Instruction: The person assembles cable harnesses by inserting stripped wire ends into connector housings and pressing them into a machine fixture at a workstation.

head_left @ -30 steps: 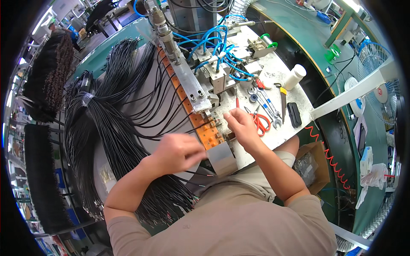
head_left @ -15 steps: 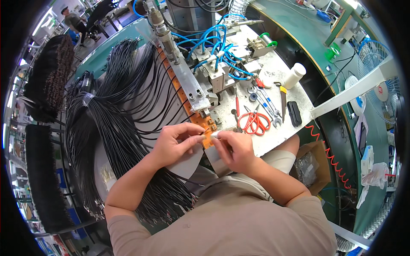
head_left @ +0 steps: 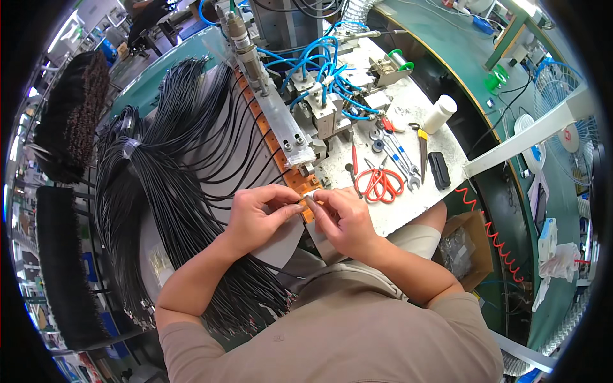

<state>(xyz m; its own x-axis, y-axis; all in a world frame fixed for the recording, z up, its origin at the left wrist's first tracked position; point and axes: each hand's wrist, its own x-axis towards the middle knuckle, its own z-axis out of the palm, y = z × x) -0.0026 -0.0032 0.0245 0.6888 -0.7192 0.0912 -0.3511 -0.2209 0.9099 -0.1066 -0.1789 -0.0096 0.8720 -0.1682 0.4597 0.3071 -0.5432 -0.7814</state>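
My left hand is closed in a pinch over the orange strip. What its fingertips hold is too small to make out. Close beside it, my right hand pinches a small white piece, and the fingertips of both hands nearly meet there. Along the orange strip, several black cables run in from the left and end under a metal bar. A big bundle of black cables lies left of my left forearm.
A machine with blue air hoses stands beyond my hands. On the white worktop lie red-handled scissors, wrenches, a black case and a white bottle. An open cardboard box sits at my right, near a fan.
My right hand has moved left with the white piece, up to the fingertips of my left hand. The left hand stays almost in place. A person at the far left has gone from view.
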